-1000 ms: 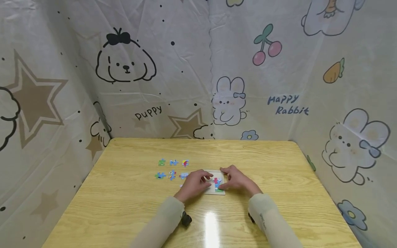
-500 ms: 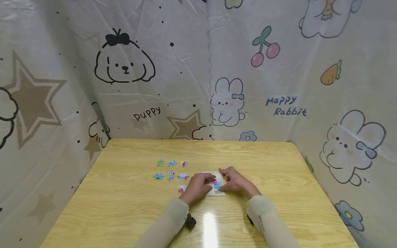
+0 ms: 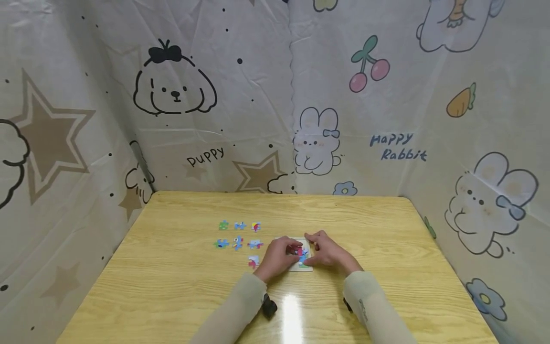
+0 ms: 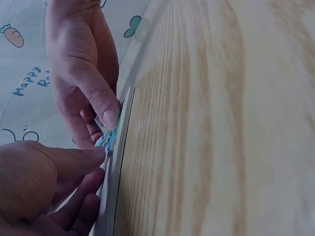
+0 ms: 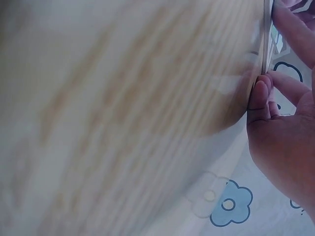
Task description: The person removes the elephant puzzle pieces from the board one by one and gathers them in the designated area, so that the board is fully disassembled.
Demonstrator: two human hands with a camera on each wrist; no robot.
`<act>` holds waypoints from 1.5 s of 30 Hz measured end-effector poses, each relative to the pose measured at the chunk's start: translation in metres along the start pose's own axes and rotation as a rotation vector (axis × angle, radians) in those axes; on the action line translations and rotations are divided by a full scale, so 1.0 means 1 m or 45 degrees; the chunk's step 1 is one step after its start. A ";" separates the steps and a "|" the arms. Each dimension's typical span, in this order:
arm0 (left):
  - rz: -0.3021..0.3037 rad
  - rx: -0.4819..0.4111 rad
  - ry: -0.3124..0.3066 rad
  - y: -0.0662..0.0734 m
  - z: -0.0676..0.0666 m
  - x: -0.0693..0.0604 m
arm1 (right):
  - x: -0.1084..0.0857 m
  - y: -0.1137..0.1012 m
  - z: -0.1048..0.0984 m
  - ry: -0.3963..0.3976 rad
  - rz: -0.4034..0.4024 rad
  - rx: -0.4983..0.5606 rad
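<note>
A pale puzzle tray (image 3: pixel 297 269) lies at the middle of the table, with joined blue, red and green jigsaw pieces (image 3: pixel 304 260) on its right side. My left hand (image 3: pixel 278 255) reaches over the tray and pinches a red-and-blue jigsaw piece (image 3: pixel 300 251) beside them; the fingers partly cover it. In the left wrist view the thumb (image 4: pixel 96 155) touches blue-coloured pieces. My right hand (image 3: pixel 330 252) holds the tray's right side, thumb low by the pieces and index finger at the top corner. The right wrist view shows its curled fingers (image 5: pixel 261 93) against the tray's edge.
Several loose jigsaw pieces (image 3: pixel 238 242) lie in rows left of the tray, with a red-and-white one (image 3: pixel 253 261) nearest my left wrist. The wooden table (image 3: pixel 172 286) meets a printed cloth (image 3: pixel 258 95) at its back and sides.
My left hand has moved right over the tray to the joined pieces, uncovering the red-and-white loose piece. The right hand has stayed at the tray's right side.
</note>
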State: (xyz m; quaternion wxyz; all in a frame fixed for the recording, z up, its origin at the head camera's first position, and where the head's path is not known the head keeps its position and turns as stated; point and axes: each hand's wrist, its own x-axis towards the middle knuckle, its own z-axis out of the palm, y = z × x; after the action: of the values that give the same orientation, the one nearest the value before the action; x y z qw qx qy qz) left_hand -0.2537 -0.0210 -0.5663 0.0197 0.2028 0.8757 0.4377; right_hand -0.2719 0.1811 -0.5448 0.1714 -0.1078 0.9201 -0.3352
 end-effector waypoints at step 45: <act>0.018 -0.122 -0.029 -0.011 -0.026 -0.023 | -0.001 0.000 0.000 0.007 0.006 0.003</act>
State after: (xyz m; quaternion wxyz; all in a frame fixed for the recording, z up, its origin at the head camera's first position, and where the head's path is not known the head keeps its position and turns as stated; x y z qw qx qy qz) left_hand -0.2415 -0.0551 -0.5621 0.0362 0.2129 0.8520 0.4770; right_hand -0.2712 0.1813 -0.5449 0.1696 -0.1045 0.9204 -0.3363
